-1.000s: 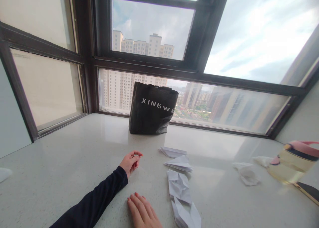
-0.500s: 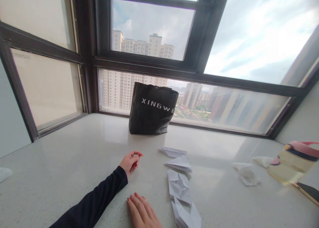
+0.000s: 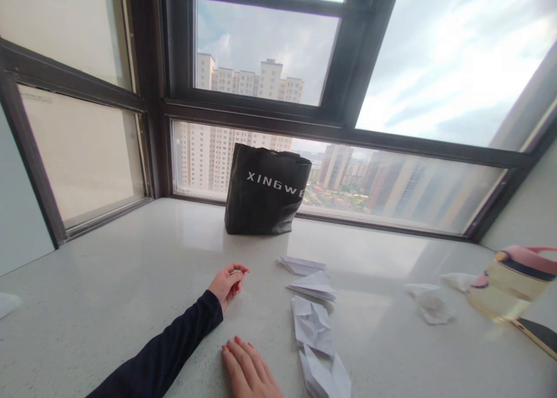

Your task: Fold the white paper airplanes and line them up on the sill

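Observation:
My left hand, in a dark sleeve, rests on its side on the pale speckled counter. Its fingers are loosely curled towards the thumb, and I see nothing in them. Lower down, my right hand lies flat, palm down, with its fingers stretched out; its wrist is out of frame. To the right of both hands runs a column of folded white paper pieces: a narrow strip, a pointed fan-like piece, a square with a star-like centre and a piece with raised points. Neither hand touches them.
A black bag with white lettering stands upright near the window. At the right are crumpled white tissues, a yellowish bottle with a pink lid, and a phone. Something white lies at the far left edge.

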{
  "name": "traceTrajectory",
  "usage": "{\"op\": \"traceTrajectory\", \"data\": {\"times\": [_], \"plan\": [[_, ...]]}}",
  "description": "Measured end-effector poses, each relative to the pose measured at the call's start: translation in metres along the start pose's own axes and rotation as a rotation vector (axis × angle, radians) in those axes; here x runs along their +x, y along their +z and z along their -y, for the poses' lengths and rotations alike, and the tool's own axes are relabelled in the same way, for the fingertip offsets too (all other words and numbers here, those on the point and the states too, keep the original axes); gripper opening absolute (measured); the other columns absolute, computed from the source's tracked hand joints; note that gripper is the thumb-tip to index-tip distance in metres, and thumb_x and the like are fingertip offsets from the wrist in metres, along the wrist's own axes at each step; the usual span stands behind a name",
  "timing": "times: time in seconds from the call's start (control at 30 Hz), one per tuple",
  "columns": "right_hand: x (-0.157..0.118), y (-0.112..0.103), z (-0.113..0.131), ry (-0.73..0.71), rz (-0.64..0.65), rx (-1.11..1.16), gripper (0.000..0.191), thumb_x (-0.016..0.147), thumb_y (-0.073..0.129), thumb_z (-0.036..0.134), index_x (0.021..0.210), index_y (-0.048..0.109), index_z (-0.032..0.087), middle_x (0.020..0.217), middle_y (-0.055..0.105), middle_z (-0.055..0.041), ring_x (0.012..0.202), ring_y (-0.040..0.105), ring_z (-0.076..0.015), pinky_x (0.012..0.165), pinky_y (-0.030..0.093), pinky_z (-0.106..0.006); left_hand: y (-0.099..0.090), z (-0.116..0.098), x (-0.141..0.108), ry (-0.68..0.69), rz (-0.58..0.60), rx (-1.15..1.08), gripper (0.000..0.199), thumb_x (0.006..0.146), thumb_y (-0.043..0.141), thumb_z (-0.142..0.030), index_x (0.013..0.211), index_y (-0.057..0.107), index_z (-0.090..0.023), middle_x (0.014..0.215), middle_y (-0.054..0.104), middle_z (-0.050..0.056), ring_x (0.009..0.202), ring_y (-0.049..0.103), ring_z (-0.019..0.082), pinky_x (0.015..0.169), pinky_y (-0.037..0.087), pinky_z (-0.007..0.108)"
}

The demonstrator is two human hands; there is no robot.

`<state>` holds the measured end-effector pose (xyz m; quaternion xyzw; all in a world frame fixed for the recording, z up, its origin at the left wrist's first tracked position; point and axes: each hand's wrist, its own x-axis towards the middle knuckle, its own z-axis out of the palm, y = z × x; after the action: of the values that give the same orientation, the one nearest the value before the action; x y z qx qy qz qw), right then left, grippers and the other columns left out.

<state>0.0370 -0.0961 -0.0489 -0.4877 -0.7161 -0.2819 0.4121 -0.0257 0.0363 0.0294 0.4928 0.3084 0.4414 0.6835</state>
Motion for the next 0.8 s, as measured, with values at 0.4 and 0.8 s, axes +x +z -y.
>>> {"op": "traceTrajectory", "data": {"times": [0.4,0.8], "plan": [[0.004,0.006,0.008,0.098,-0.158,0.023,0.047,0.090,0.013,0.023,0.094,0.060,0.019,0.082,0.067,-0.0045,0.082,0.062,-0.0137,0.075,0.049,-0.022,0.003,-0.005,-0.003,-0.024,-0.006,-0.055,0.016,0.055,0.059,-0.024,0.066,0.053,-0.014,0.037,0.040,-0.008,0.030,0.030,0.003,0.033,0.016,0.016],[0.010,0.008,0.011,0.169,-0.335,0.072,0.046,0.090,0.016,0.023,0.088,0.061,0.020,0.076,0.068,-0.0015,0.080,0.062,-0.0119,0.080,0.047,-0.021,0.001,-0.003,-0.001,-0.026,-0.005,-0.072,0.016,0.055,0.061,-0.023,0.067,0.053,-0.014,0.037,0.041,-0.008,0.029,0.031,0.003,0.033,0.018,0.015]]}}
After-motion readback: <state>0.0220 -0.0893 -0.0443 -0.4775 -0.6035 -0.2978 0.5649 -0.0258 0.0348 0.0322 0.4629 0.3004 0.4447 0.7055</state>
